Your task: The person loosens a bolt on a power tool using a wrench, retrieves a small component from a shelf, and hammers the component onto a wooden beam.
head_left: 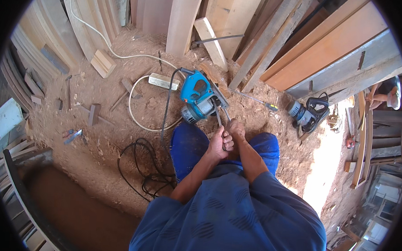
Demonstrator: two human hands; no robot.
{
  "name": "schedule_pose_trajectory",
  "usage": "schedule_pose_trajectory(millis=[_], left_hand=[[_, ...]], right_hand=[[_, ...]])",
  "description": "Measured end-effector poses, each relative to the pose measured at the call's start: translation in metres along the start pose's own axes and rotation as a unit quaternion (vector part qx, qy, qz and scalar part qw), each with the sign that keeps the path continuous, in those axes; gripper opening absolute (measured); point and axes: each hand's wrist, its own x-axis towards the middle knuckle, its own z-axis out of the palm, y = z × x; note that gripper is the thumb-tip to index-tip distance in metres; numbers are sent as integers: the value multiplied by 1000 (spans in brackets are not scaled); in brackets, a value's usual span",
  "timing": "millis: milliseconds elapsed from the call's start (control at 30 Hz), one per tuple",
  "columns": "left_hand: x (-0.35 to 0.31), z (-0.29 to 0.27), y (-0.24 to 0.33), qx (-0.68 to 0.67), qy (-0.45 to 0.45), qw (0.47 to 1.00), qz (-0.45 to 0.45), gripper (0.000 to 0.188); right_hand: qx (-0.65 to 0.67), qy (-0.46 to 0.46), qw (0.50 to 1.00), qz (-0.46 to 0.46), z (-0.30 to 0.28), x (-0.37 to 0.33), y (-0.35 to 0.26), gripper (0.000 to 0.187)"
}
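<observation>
A blue power tool with a loop handle and silver motor housing (pixel 196 96), which looks like a router, lies on its side on the floor in front of my knees. My left hand (pixel 220 143) is closed round a flat metal wrench (pixel 218 115), whose far end reaches the tool's base side. Close beside it, my right hand (pixel 236 129) grips a second slim metal bar (pixel 226 112), probably another wrench, also pointing at the tool. The fingers overlap, so the lower ends of both are hidden.
Boards (pixel 183 21) lean along the far side. A screwdriver (pixel 270 106) and a second power tool (pixel 307 113) lie to the right. Leftward are a wooden mallet (pixel 94 114), pliers (pixel 68 133) and a coiled black cable (pixel 147 168). A pale cord (pixel 132 105) crosses the dusty floor.
</observation>
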Motion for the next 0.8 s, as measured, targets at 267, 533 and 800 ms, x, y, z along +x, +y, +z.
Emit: schedule_pose_trajectory(millis=[267, 533, 800], left_hand=[[0, 0, -6, 58, 108, 992, 17, 50], [10, -13, -11, 75, 122, 986, 80, 48], [8, -22, -7, 64, 111, 988, 81, 45]], right_hand=[[-45, -1, 999, -25, 24, 23, -1, 34], [-3, 51, 998, -22, 46, 43, -6, 33], [-21, 74, 997, -18, 72, 58, 1, 30]])
